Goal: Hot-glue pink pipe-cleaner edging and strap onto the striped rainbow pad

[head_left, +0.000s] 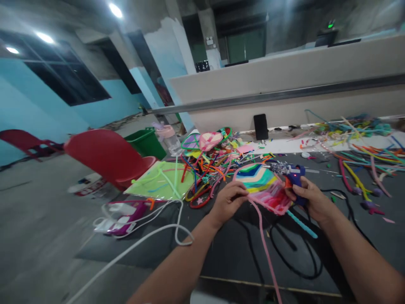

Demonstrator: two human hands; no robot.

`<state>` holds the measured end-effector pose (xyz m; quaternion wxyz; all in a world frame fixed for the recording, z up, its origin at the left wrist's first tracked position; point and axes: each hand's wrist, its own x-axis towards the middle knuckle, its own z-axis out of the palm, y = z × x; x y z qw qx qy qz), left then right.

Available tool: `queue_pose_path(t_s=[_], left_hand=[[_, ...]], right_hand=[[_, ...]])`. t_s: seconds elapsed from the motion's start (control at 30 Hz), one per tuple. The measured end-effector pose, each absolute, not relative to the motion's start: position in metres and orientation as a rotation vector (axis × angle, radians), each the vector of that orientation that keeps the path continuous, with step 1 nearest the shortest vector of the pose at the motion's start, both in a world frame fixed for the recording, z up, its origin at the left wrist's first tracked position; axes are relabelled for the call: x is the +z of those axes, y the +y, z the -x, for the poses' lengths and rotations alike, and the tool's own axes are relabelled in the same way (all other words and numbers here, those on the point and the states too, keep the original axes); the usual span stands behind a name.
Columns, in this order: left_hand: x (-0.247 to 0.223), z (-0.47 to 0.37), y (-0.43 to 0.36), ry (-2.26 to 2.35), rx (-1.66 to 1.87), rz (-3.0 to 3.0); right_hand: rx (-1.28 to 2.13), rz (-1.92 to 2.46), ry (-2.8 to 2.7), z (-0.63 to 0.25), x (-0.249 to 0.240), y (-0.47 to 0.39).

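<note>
My left hand (229,199) pinches striped pipe-cleaner panel (260,182) by its edge; right hand (312,197) curls round glue gun (296,178). Likely gluing step; next move calls for pressing pink pipe cleaner (265,245) on.

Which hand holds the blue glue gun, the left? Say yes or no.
No: the blue glue gun is in the right hand, while the left hand holds the striped piece.

I can read no words, brands or numbers from here. At left, the red marks on the white bucket (85,187) blur; at upper right, the small green light (330,25) shows me nothing legible.
</note>
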<state>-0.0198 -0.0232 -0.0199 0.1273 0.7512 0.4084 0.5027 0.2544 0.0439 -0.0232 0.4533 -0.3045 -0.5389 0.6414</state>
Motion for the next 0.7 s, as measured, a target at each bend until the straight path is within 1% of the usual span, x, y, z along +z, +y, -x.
queue_pose_path(t_s=[0.27, 0.5, 0.7], left_hand=[[-0.029, 0.023, -0.019, 1.165, 1.262, -2.397], [-0.037, 0.027, -0.020, 1.169, 1.240, -2.507], [-0.040, 0.031, -0.018, 1.225, 1.287, -2.596]], right_hand=[[1.532, 0.731, -1.371, -0.255, -0.026, 0.046], [1.552, 0.665, -1.371, -0.260, -0.026, 0.047], [1.602, 0.569, -1.315, -0.253, -0.029, 0.042]])
